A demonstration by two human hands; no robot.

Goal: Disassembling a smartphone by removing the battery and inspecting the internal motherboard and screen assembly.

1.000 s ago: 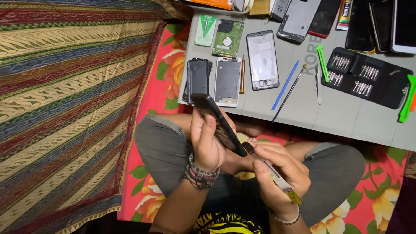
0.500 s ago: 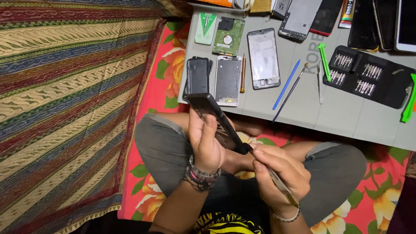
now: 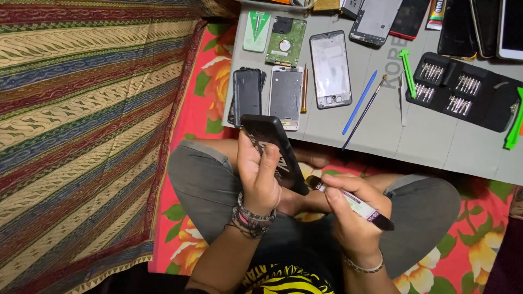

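Phone frames [image 3: 329,69], blue pry tool [image 3: 359,102], bit case [image 3: 463,90] beyond both hands [image 3: 260,179].

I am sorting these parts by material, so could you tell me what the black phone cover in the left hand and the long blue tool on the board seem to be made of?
The black phone cover held by the left hand looks like matte plastic or rubbery plastic: dull, with no sharp glints. The blue tool on the grey board looks like smooth moulded plastic, judging by its uniform bright colour; neither can be told for certain.
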